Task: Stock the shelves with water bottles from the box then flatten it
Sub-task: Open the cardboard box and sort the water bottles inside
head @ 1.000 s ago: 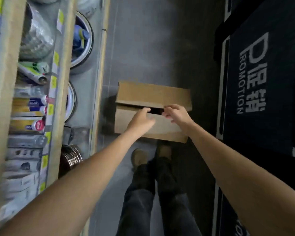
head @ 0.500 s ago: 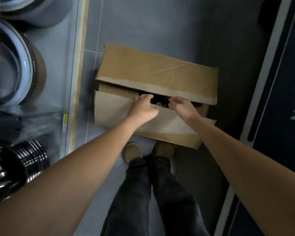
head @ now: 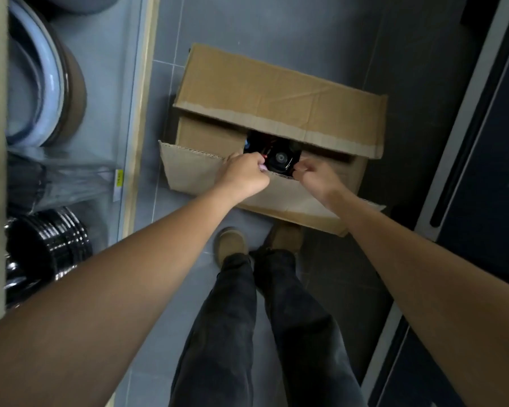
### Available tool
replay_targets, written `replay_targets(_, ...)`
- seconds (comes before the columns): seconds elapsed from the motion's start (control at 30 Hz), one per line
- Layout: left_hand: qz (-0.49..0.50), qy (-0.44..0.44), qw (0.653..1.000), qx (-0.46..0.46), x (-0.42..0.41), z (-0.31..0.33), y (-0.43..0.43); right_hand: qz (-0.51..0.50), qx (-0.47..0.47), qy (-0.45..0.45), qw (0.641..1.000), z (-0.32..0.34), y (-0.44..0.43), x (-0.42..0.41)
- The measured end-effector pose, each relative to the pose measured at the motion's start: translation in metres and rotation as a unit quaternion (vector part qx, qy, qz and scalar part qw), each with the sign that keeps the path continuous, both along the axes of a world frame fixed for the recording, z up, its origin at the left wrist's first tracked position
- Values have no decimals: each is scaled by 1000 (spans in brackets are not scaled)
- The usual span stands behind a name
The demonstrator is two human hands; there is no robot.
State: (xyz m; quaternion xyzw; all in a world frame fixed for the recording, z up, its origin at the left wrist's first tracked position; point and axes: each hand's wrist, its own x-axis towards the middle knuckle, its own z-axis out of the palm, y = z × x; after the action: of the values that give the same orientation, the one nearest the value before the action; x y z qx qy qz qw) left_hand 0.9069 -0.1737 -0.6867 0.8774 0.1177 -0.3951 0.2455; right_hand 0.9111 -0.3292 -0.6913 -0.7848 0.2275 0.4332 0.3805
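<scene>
Head view: the box (head: 209,136) sits on the floor (head: 276,22), close to the shelf (head: 137,113) edge and just in front of the person's shoes. Since half a second ago the near flap (head: 188,171) has swung farther toward the person. The gap below the far flap (head: 276,95) is wider and shows a dark round object (head: 279,157) inside; I cannot tell if it is a bottle top. The left hand (head: 243,176) and right hand (head: 316,177) each grip the near flap's edge, fingers curled over it. By my reading, opening is under way and no bottle is out yet. The box's long axis runs left to right across the frame, dipping slightly rightward, and its opening faces up.
</scene>
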Motion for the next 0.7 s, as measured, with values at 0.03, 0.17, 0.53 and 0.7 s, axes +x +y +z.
replay_targets(0.03, 16, 0, 1000, -11, -5, 6, 1, 1, -2, -1, 1000, 4, 0, -4)
replay_targets(0.17, 22, 18, 999, -21, -43, 34, 9, -11, -3, 21, 1000, 20, 6, -42)
replay_targets(0.53, 196, 174, 962, -79, -145, -28, 40, -118, 10, 112, 987, -31, 41, -154)
replay_targets(0.7, 231, 170, 952, -107, -142, -75, 41, -138, 17, 102, 985, -73, 37, -159)
